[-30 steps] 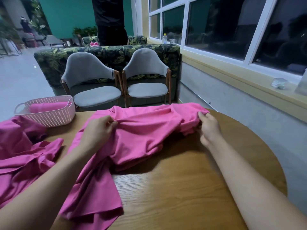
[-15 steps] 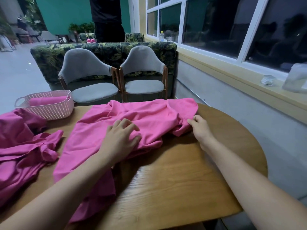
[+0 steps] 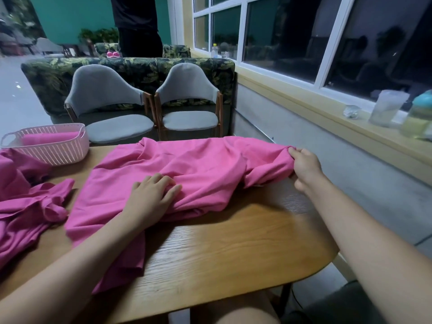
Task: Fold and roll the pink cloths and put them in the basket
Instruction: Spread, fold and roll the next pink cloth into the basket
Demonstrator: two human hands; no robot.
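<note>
A large pink cloth lies rumpled across the middle of the wooden table, one end hanging over the near edge. My left hand presses flat on its near fold, fingers spread. My right hand pinches the cloth's right end near the table's right side. A pink plastic basket stands at the far left with a rolled pink cloth inside. More pink cloths lie heaped on the left.
Two grey chairs stand just beyond the table, a leaf-patterned sofa behind them. A person in black stands further back. A plastic cup and a bottle sit on the window ledge at the right.
My left hand let go of the cloth's top edge and came down flat on the near fold. My right hand pulled the cloth's right end further right, spreading the cloth.
</note>
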